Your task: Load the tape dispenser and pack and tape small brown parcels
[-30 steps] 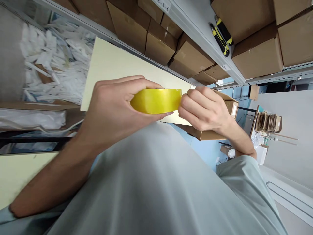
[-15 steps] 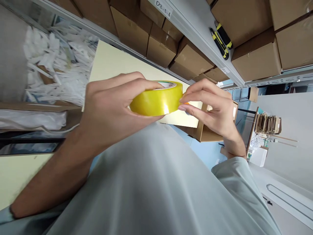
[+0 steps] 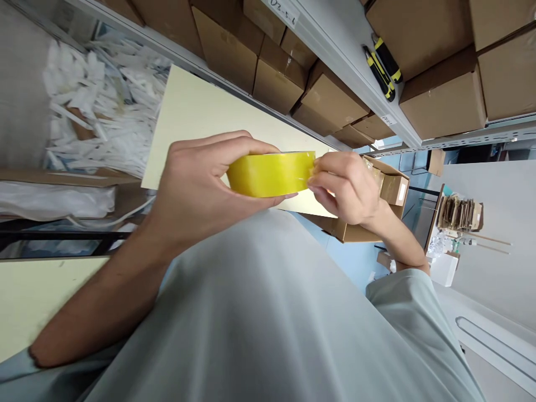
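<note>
Closest to the camera lay the person's pale grey shirt [image 3: 259, 312]. Just above it both hands met on a roll of yellow tape [image 3: 270, 174], held in the air before the chest and not resting on anything. The left hand [image 3: 196, 184] was wrapped round the roll, clamped on it from above and below. The right hand [image 3: 347, 187] had its fingers [image 3: 322, 180] drawn together against the roll's right rim, pinching or picking there (whether a loose end was already caught could not be told). The step in hand looked like finding the tape's free end. Lifting that end would call for a nail under the edge while the left hand held the roll firm. Behind the hands ran a pale yellow desk [image 3: 196, 111], with an open cardboard box [image 3: 393, 187] beyond the right hand and a heap of white scraps [image 3: 96, 106] off to the left. Farther off, a shelf [image 3: 330, 39] carried brown cartons [image 3: 439, 100] and two yellow-and-black cutters [image 3: 383, 67].
</note>
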`<act>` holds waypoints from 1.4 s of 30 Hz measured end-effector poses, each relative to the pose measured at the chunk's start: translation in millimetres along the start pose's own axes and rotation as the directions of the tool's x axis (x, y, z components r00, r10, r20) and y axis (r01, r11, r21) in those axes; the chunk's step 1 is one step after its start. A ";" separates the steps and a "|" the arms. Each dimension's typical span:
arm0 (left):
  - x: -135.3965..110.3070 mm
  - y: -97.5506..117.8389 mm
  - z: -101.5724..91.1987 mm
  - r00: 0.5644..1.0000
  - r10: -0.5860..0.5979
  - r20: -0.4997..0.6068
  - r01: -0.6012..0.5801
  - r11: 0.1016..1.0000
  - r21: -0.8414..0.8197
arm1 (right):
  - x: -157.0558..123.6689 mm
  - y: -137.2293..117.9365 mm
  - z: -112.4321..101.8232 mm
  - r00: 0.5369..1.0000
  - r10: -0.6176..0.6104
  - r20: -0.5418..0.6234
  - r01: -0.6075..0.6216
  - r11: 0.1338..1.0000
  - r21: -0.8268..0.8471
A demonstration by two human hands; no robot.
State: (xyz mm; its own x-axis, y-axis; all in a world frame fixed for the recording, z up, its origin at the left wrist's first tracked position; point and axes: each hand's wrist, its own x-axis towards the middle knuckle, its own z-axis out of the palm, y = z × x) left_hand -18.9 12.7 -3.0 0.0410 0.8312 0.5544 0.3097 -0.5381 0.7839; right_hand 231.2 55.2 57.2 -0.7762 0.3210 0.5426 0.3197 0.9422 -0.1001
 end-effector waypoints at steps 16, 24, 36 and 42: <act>-2.1 5.1 -1.6 0.996 0.089 0.017 -0.090 0.992 0.086 | -5.1 -5.0 -9.5 0.936 0.134 0.325 -0.139 0.990 -0.007; -6.1 3.3 -1.9 0.990 0.137 0.019 -0.138 0.977 0.163 | 3.4 -14.0 -18.1 0.965 0.223 0.141 -0.234 0.970 0.066; -1.7 16.9 0.1 1.000 0.010 0.029 -0.010 1.000 -0.021 | -6.7 -10.6 -5.8 0.982 -0.024 0.186 0.025 1.000 -0.004; -2.3 13.7 -7.1 0.999 0.041 0.005 -0.042 0.998 0.054 | 9.6 -21.1 -14.1 0.988 0.150 0.040 -0.150 0.989 -0.016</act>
State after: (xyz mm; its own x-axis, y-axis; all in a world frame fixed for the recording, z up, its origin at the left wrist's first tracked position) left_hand -21.5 2.4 8.4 0.0584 0.8089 0.5850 0.3582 -0.5640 0.7440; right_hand 224.6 37.0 76.3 -0.7406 0.4626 0.4874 0.4410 0.8819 -0.1668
